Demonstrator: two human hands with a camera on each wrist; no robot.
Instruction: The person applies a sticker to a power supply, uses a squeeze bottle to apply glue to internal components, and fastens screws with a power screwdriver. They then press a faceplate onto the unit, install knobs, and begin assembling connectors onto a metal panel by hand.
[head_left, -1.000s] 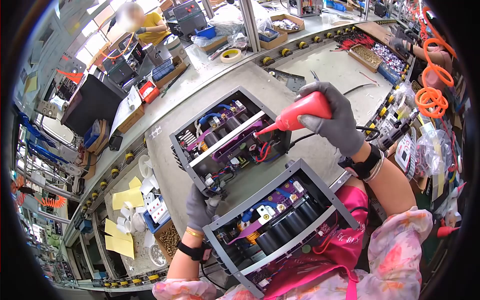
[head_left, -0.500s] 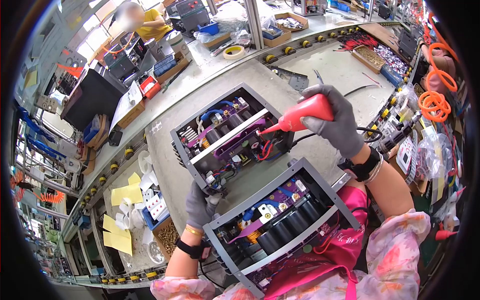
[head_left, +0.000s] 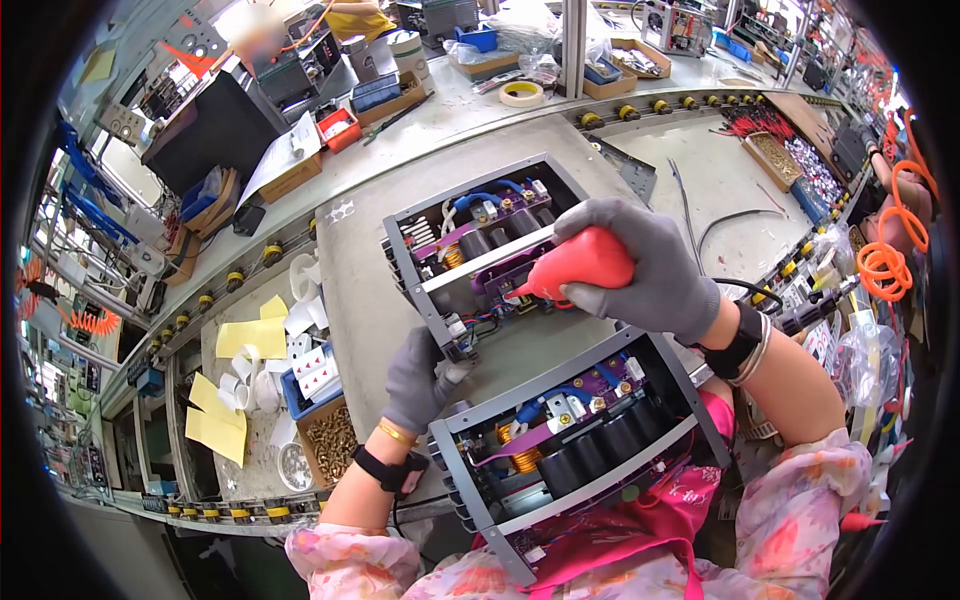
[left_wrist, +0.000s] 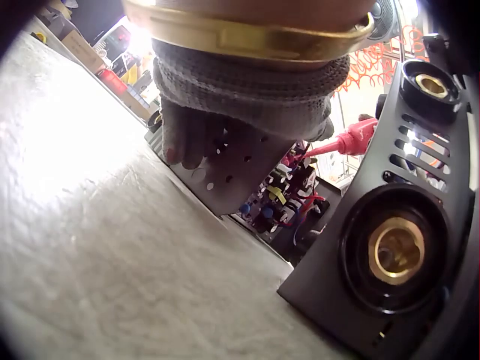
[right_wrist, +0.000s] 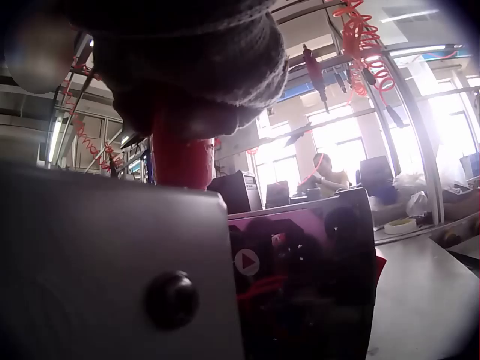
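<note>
Right hand (head_left: 655, 275) grips red bottle (head_left: 582, 264) over far casing (head_left: 488, 259), hiding part of it; left hand (head_left: 413, 382) holds that casing's corner. Near casing (head_left: 600, 488) stands between it and pink apron (head_left: 610, 532).

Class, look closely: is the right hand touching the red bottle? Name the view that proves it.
Touching. The head view shows it: the gloved right hand has its fingers curled over the red bottle, with no gap visible between them.

Right grip (head_left: 660, 275) forward, fingers (head_left: 600, 213) curled, elbow (head_left: 812, 412) bent; left grip (head_left: 415, 385) farther back, thumb (head_left: 451, 378) out to one side.
</note>
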